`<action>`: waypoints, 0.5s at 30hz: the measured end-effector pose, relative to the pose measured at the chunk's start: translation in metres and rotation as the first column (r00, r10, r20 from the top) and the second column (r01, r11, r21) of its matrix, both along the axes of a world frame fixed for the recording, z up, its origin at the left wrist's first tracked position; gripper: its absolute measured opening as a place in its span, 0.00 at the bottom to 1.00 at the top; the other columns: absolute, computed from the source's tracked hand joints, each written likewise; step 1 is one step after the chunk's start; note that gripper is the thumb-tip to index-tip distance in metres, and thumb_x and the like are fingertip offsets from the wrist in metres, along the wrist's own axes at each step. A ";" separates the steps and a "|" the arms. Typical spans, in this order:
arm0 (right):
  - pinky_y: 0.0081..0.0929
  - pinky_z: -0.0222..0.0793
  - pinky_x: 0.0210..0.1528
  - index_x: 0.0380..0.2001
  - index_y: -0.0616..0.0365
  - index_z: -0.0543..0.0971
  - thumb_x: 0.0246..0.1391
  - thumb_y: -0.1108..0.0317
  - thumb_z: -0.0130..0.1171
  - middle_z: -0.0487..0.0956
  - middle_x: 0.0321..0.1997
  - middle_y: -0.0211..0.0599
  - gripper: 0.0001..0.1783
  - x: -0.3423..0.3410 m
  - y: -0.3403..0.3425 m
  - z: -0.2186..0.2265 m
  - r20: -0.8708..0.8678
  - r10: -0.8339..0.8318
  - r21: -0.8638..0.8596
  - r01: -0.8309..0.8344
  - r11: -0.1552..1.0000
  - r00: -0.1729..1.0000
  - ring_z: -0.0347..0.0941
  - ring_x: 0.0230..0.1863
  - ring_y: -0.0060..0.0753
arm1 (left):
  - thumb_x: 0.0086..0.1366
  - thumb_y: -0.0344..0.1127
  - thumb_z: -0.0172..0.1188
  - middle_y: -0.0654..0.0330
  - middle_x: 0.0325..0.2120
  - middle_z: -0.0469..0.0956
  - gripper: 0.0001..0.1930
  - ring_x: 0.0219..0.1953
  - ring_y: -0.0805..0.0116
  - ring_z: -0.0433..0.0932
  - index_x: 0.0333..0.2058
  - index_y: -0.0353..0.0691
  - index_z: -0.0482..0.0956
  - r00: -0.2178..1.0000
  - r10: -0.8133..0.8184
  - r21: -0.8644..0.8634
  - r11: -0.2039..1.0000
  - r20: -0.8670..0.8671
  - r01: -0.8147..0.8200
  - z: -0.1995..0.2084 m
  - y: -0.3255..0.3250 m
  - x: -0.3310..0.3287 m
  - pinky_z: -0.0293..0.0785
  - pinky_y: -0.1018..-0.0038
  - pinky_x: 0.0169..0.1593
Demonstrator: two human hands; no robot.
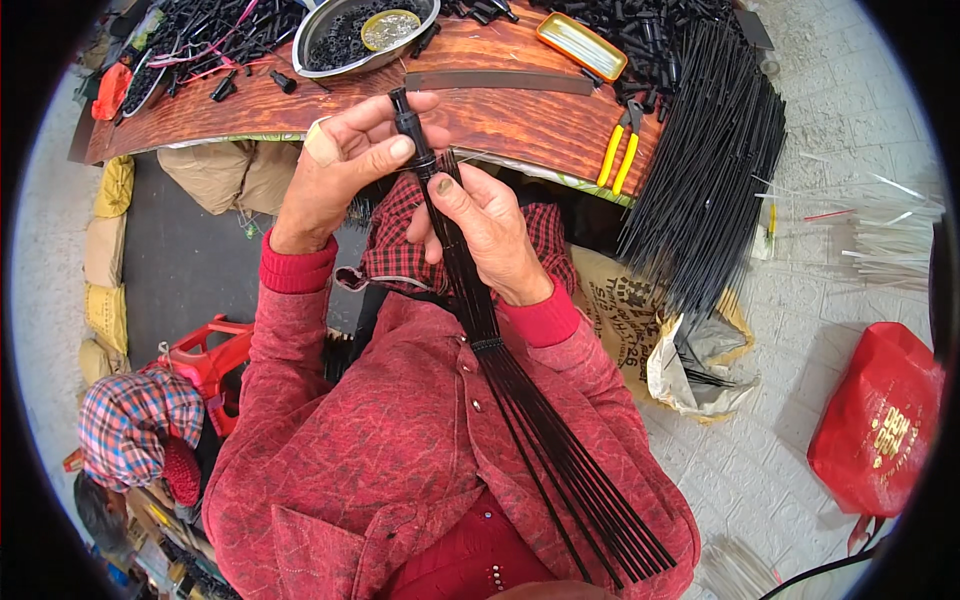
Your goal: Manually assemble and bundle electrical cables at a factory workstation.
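Beside the red bag (878, 420), both hands (345, 165) (485, 225) around a black rod bundle (530, 400).

Hidden and cut-off parts at the wooden bench

The right hand (487, 228) covers the upper stretch of the fanned bundle of thin black rods (545, 440); the round grey metal bowl (362, 35) is cut by the top edge, its small black contents too tiny to identify.

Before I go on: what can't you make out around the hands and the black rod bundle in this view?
- Bundle of black rods: grip section covered by right hand; lower tips cut off near the bottom rim.
- Black cap: its join hidden by left hand fingers.
- Metal bowl: contents too small; top edge cuts it.
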State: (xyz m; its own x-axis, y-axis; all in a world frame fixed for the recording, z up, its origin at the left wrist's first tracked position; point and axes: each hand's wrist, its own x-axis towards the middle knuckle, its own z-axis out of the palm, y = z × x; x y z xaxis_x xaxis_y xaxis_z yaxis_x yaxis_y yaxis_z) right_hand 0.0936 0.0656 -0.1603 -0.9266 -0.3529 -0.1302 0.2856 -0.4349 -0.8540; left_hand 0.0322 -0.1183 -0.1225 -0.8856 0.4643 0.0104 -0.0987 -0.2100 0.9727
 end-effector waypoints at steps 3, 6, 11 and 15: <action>0.16 0.69 0.24 0.42 0.60 0.75 0.68 0.50 0.54 0.81 0.27 0.37 0.20 0.000 -0.001 0.004 0.015 -0.003 -0.011 0.003 1.000 1.000 0.74 0.20 0.21 | 0.64 0.34 0.66 0.50 0.44 0.83 0.28 0.47 0.65 0.82 0.59 0.29 0.71 0.998 0.056 -0.026 0.998 -0.015 -0.057 0.000 0.001 0.000 0.77 0.70 0.55; 0.16 0.69 0.24 0.40 0.60 0.74 0.68 0.50 0.53 0.81 0.27 0.37 0.20 0.001 -0.001 0.005 0.023 0.000 0.009 0.000 1.000 1.000 0.73 0.20 0.21 | 0.64 0.34 0.66 0.51 0.43 0.83 0.26 0.46 0.66 0.83 0.58 0.29 0.72 0.996 0.079 -0.050 0.995 -0.036 -0.081 0.001 0.001 0.001 0.77 0.70 0.54; 0.17 0.69 0.24 0.39 0.60 0.74 0.68 0.49 0.53 0.80 0.26 0.37 0.21 0.001 -0.001 0.006 0.022 0.020 0.017 -0.020 1.000 1.000 0.73 0.19 0.21 | 0.63 0.31 0.66 0.51 0.42 0.84 0.25 0.45 0.66 0.83 0.57 0.29 0.74 0.997 0.066 -0.074 0.995 -0.026 -0.068 0.000 -0.006 -0.002 0.78 0.70 0.53; 0.17 0.68 0.23 0.39 0.60 0.74 0.68 0.49 0.53 0.80 0.26 0.36 0.21 0.000 -0.001 0.005 0.020 0.037 0.020 -0.038 0.999 0.999 0.73 0.19 0.21 | 0.61 0.30 0.68 0.50 0.41 0.84 0.25 0.44 0.65 0.84 0.56 0.29 0.74 0.997 0.073 -0.048 0.996 -0.011 -0.073 -0.005 -0.008 -0.004 0.79 0.70 0.52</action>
State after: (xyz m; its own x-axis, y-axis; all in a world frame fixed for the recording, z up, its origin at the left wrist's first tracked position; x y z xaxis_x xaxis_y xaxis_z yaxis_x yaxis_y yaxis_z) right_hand 0.0934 0.0641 -0.1552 -0.9099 -0.3846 -0.1558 0.3182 -0.4059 -0.8568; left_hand 0.0285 -0.1261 -0.1279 -0.9172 0.3984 -0.0019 -0.0756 -0.1693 0.9827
